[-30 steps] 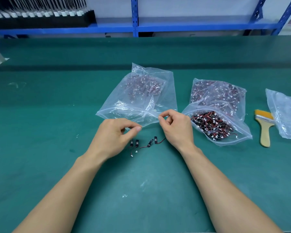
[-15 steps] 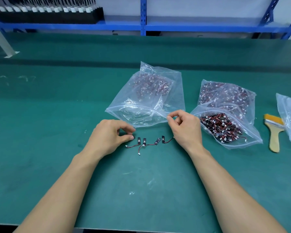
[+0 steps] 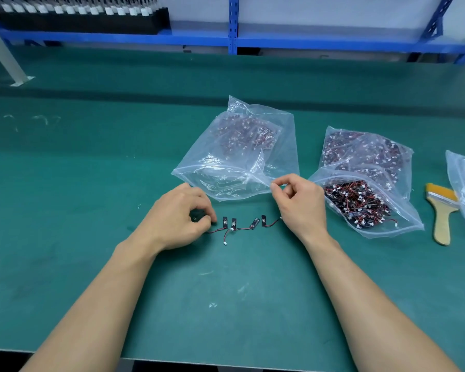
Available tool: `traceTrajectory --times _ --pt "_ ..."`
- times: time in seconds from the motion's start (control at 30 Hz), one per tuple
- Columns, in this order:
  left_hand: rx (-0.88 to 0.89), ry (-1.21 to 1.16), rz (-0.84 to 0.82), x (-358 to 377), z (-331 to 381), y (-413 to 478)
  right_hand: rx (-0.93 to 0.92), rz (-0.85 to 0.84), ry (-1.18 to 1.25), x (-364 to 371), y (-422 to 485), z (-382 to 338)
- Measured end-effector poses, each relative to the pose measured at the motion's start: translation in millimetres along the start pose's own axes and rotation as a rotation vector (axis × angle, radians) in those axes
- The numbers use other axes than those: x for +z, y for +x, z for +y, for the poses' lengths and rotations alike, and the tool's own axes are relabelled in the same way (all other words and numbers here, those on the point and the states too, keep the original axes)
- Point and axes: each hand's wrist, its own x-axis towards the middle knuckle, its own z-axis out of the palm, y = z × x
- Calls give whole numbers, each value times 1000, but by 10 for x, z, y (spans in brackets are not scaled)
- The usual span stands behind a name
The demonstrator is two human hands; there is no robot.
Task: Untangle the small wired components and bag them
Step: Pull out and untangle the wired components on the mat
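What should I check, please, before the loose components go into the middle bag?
1. Lip of the middle bag pinched by the right hand: ok.
2. Bag mouth facing the loose components: ok.
3. Wires fully separated: cannot tell; two seem to meet.
4. Grip of the left hand on the leftmost wire: cannot tell.
5. Distance of the brush from the work: ok.

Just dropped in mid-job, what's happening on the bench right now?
A person is sorting by hand. The left hand pinches at the left end of a short row of wired components laid out on the green table. The right hand pinches the mouth edge of the part-filled clear bag. The tangled supply bag lies open to the right.
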Motion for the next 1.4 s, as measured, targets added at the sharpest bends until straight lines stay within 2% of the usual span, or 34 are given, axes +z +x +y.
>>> traceTrajectory --times 0.13,0.2,0.33,0.5,0.67,0.8,0.87,0.97,1.13,1.23,1.33,1.4 --pt "46 -165 210 26 192 35 -6 20 21 3 -3 -30" --pt "96 -159 248 43 306 136 -20 49 47 9 -10 -52" --pt "22 204 88 116 409 515 -72 102 89 12 -24 -102" --pt "-208 471 -191 189 498 1088 -104 124 100 -5 -40 -105" --pt "-391 264 -266 239 336 1470 -126 114 95 -1 -41 -82" --pt "-649 266 -316 168 261 1543 -136 114 88 23 -24 -91" --pt "-700 249 -315 180 234 1539 -140 117 83 29 -11 -76" --pt "-712 218 -290 204 221 1495 -138 111 83 33 -15 -57" --pt "-677 272 -354 181 266 1437 -140 110 82 33 -23 -42" --pt "-350 282 -206 211 272 1448 -138 109 81 28 -28 -30" --pt "-238 365 -133 154 347 1402 -141 109 79 27 -28 -35" --pt "-382 448 -223 114 351 1373 -136 105 81 28 -21 -38"
